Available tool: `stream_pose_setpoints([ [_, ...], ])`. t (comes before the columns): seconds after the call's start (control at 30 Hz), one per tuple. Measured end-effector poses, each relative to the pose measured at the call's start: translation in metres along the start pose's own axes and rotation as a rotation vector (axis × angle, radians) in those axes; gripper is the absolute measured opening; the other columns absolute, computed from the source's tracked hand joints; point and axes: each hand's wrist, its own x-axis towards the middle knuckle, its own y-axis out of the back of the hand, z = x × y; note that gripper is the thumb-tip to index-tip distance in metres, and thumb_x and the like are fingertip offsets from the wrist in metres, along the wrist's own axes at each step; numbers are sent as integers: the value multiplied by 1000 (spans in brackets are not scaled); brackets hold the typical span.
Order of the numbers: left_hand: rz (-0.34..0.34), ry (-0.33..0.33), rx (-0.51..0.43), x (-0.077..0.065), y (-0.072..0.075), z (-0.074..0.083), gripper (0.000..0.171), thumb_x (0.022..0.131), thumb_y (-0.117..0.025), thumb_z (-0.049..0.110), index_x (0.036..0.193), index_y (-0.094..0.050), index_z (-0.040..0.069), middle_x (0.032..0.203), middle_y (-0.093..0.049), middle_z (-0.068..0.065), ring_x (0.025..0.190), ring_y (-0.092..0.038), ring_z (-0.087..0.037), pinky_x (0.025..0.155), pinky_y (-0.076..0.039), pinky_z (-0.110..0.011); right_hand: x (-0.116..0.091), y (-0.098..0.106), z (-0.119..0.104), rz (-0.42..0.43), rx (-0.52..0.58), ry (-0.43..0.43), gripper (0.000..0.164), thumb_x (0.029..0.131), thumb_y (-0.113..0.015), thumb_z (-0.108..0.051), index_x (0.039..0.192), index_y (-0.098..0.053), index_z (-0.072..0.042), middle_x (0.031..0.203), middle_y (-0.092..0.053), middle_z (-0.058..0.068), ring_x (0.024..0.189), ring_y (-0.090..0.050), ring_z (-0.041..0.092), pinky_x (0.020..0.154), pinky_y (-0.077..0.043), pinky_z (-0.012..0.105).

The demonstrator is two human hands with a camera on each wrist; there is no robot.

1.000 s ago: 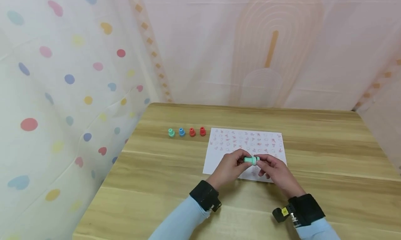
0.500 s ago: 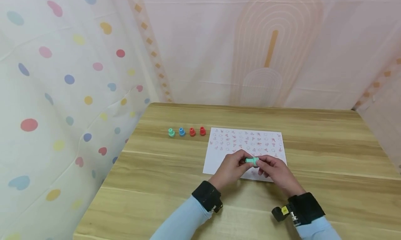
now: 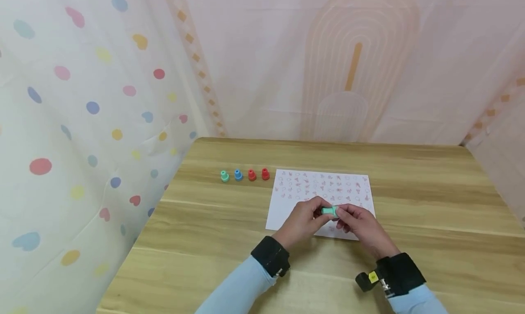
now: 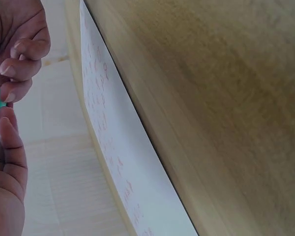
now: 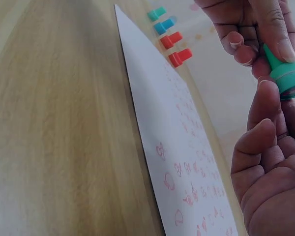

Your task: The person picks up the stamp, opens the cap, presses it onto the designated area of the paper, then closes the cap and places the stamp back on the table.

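"Blue sleeves (image 3: 235, 289) are showing nearest, and black wrist bands (image 3: 270, 255) are sitting just past them. What are the fingers doing?"

"The left hand (image 3: 301, 220) is pinching the thin end of a green stamp (image 3: 329, 211). The right hand (image 3: 362, 225) is pinching its fat end."

"Where are they holding it?"

"They're holding it up in the air, over white paper (image 3: 283, 213) that's lying on the wooden counter (image 3: 197, 241) and showing little red marks."

"What's standing farther off?"

"Four more stamps (image 3: 239, 176) are standing in a row: green, blue, red, red. Behind the counter, a pale cloth (image 3: 254, 68) is hanging."
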Motion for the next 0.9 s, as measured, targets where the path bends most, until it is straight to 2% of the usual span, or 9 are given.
stream_pose_setpoints([
  [0.2, -9, 17, 8, 1, -1, 0, 14, 96, -67, 21, 106, -63, 12, 84, -59, 8, 72, -50, -3, 62, -44, -18, -2, -1, -1, 14, -41, -10, 41, 104, -54, -31, 124, -61, 4, 97, -63, 17, 83, -56, 20, 72, -46, 28],
  [0.43, -14, 24, 57, 1, 4, -2, 13, 95, -69, 18, 107, -65, 13, 84, -58, 7, 73, -49, -5, 64, -44, -18, -4, -3, 0, 21, -16, -2, 43, 106, -50, -27, 136, -52, 3, 104, -65, 11, 83, -59, 20, 73, -48, 28],
  [0.57, -7, 26, 92, 2, 8, -3, 14, 94, -71, 16, 106, -66, 13, 86, -57, 8, 75, -50, -6, 65, -45, -18, -4, -2, 0, 62, -66, 0, 44, 106, -49, -26, 138, -50, 4, 107, -65, 15, 84, -59, 21, 73, -50, 30],
  [0.67, -2, 41, 123, 2, 12, -5, 14, 92, -72, 16, 105, -67, 13, 86, -57, 7, 75, -50, -6, 65, -44, -19, -6, -1, -1, 100, -159, -15, 44, 105, -50, -29, 139, -51, 1, 112, -63, 17, 88, -59, 23, 75, -49, 32],
  [0.77, -6, 65, 164, 2, 17, -7, 14, 91, -74, 16, 104, -67, 12, 87, -57, 7, 76, -49, -8, 65, -44, -20, -9, 0, -3, 133, -335, -5, 46, 103, -54, -33, 139, -54, -3, 118, -61, 15, 93, -57, 25, 75, -49, 34],
  [0.9, -5, 107, 234, 2, 24, -12, 14, 91, -74, 18, 104, -69, 13, 87, -59, 7, 76, -51, -9, 68, -45, -21, -13, 3, -6, 171, -583, 68, 47, 100, -59, -35, 137, -56, -5, 124, -61, 14, 99, -58, 26, 74, -49, 36],
])
